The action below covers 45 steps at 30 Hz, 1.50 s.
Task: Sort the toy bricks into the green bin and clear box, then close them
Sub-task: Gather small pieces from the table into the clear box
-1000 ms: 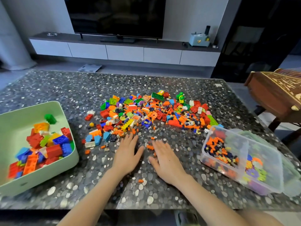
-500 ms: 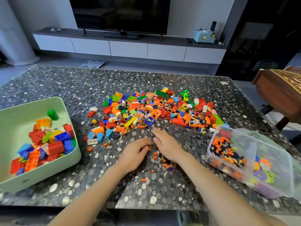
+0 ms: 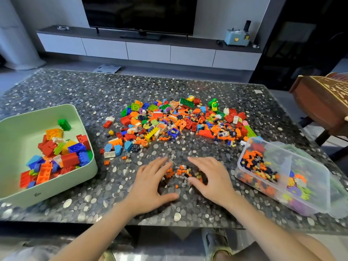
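Lower centre: our left hand [image 3: 150,183] and right hand [image 3: 212,178], fingers spread wide, now corral tiny bricks [image 3: 182,171] raked clear of the pile [image 3: 178,121], ready for the clear box [image 3: 243,157] at right.

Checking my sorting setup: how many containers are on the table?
2. The green bin sits at the table's left edge; the clear box sits at its right edge. Both are open. None seems hidden.

Pebbled table [image 3: 56,91]: bricks [image 3: 178,123], bin [image 3: 82,178], box [image 3: 308,187].
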Motion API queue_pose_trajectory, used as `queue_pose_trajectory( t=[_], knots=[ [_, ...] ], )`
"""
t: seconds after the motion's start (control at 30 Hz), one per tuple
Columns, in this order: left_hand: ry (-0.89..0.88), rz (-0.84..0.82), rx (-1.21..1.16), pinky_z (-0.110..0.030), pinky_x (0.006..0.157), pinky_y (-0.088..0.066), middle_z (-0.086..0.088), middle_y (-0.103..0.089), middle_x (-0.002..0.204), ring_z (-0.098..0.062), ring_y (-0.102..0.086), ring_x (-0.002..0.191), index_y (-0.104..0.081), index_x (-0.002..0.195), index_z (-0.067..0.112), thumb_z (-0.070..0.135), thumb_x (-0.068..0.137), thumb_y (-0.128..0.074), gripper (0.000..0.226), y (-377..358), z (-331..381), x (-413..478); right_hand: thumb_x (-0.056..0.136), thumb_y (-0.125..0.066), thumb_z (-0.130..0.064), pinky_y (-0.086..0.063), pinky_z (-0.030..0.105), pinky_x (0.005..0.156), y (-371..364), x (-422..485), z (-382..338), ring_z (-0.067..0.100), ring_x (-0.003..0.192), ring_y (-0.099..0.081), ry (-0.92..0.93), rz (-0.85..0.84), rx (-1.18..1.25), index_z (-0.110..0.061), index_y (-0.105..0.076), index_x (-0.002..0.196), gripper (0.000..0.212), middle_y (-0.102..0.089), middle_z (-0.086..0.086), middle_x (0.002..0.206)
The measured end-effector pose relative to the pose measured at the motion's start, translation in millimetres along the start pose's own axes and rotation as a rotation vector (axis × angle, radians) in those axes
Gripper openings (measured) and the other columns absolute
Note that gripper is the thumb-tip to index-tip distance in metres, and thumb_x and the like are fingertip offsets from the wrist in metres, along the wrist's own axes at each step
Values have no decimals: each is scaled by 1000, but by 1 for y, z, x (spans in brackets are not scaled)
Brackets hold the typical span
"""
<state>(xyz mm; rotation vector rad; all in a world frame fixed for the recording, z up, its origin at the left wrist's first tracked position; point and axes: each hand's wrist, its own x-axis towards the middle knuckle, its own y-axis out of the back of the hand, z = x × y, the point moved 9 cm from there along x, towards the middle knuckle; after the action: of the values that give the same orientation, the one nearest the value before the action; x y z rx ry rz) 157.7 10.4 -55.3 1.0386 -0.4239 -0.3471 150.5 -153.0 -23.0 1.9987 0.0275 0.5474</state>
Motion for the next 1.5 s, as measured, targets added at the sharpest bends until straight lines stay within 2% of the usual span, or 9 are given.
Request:
queue_pose_trajectory(
  t=[0.1,0.27,0.4,0.6,0.87,1.0,1.13,1.33,1.5],
  knots=[
    [55,55,330,-43,93,-43,-5,-51,130,-25,-50,117,-45,139,21,89,71,-25,98,-1,-6,1,78,-31,-81,-48,37,81,-21,-1,4,21,102,-54,3,-87,-347,-21,-49,135,85,-57,2,116],
    [-10,158,494,-30,55,-48,-4,-59,91,-21,-58,77,-63,118,14,71,86,-22,77,3,1,24,84,-22,-73,-43,33,54,-38,17,4,26,85,-57,26,-180,-508,-24,-45,138,77,-54,8,109],
    [-33,-3,549,-30,57,-50,-5,-58,111,-22,-61,89,-51,130,15,61,88,-9,75,-6,6,43,87,-8,-60,-35,30,52,-49,35,-3,29,79,-59,95,-274,-514,-21,-47,133,71,-54,12,114],
    [-28,-173,530,-34,66,-44,-9,-49,122,-27,-57,100,-38,126,9,40,102,-25,41,-19,15,50,82,-63,-40,-20,22,35,-47,31,-15,19,37,-48,128,-136,-588,-17,-61,83,23,-55,3,64],
    [220,-167,449,-29,59,-40,-10,-58,110,-25,-63,93,-42,113,8,9,97,-34,17,-12,6,59,53,-89,-29,-12,13,37,-39,33,-2,15,24,-41,-149,-127,-541,-12,-62,68,35,-47,-1,40],
    [350,-94,311,-29,58,-42,-12,-64,102,-27,-65,88,-44,108,6,15,101,-34,15,-4,-10,65,58,-86,-15,2,10,43,-38,42,5,12,22,-33,-232,-156,-528,-10,-55,65,33,-38,-3,35],
    [511,34,5,-33,69,-46,-17,-64,99,-32,-63,92,-48,109,0,23,102,-33,28,10,-28,65,100,-39,-14,-17,27,39,-37,47,26,21,47,-41,-369,-135,-376,-1,-51,108,19,-48,3,60],
    [836,46,-850,-24,44,-28,-2,-35,56,-17,-31,45,-42,71,10,24,103,-34,36,4,-37,65,101,-35,-22,-20,27,49,-10,40,52,14,51,-28,-695,80,320,-13,-34,66,36,-32,0,59],
    [774,-124,-1249,-15,30,-20,3,-30,46,-6,-24,31,-44,68,9,22,103,-35,38,3,45,89,101,-35,-23,-18,23,41,43,18,87,14,43,-18,-932,272,825,-17,-30,64,38,-21,0,53]
  ],
)
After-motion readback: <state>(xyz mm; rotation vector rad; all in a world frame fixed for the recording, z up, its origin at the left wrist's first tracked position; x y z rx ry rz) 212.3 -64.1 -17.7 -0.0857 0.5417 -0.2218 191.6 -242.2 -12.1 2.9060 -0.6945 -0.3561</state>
